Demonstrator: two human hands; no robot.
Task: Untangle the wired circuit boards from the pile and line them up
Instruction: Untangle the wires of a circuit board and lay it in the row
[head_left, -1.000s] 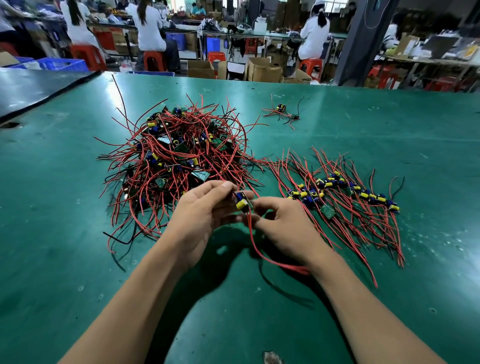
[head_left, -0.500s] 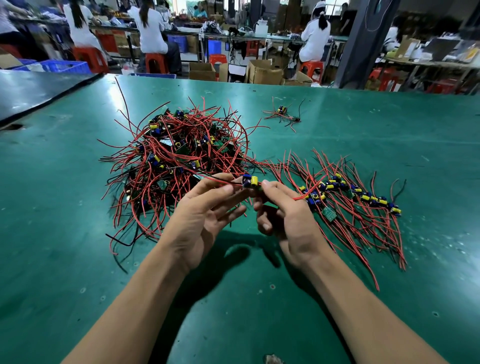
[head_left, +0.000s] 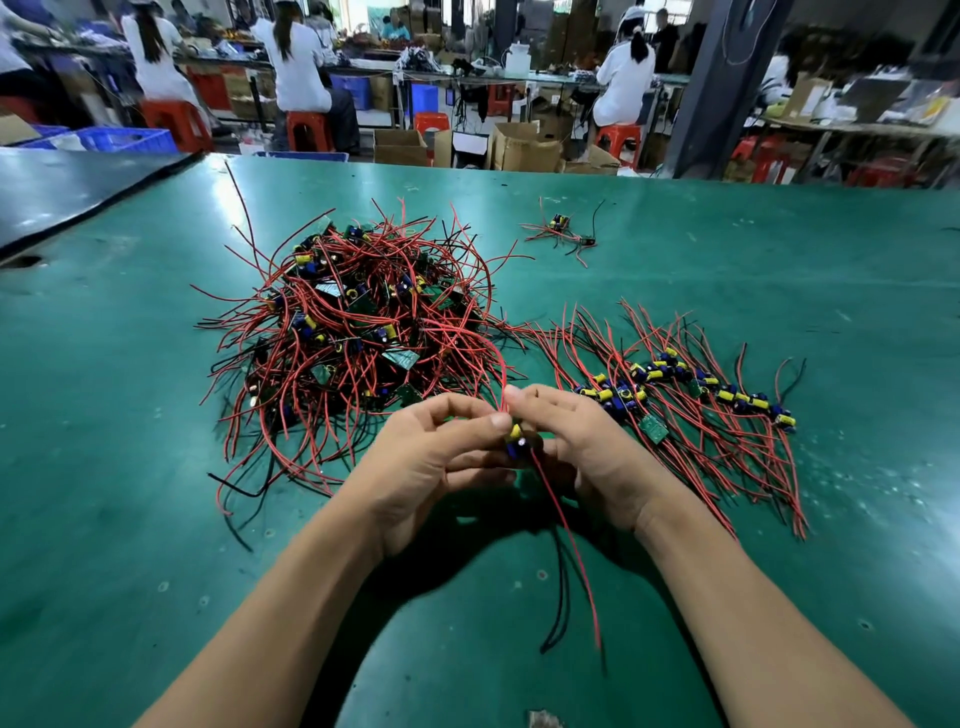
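Observation:
A tangled pile (head_left: 358, 322) of small circuit boards with red and black wires lies on the green table (head_left: 104, 467), left of centre. To its right, a row of untangled boards (head_left: 691, 384) is laid side by side. Between my hands I hold one circuit board (head_left: 517, 439) with yellow and blue parts. My left hand (head_left: 431, 462) pinches it from the left and my right hand (head_left: 587, 447) pinches it from the right. Its red and black wires hang down toward me, and other red wires rise from it to the pile.
A small separate wired board (head_left: 561, 231) lies far back on the table. A darker table (head_left: 62, 192) adjoins at the far left. Beyond the far edge, people sit on red stools among cardboard boxes and benches.
Both hands have drawn the held board nearer to me and lower. Its wires now hang down toward me instead of lying sideways.

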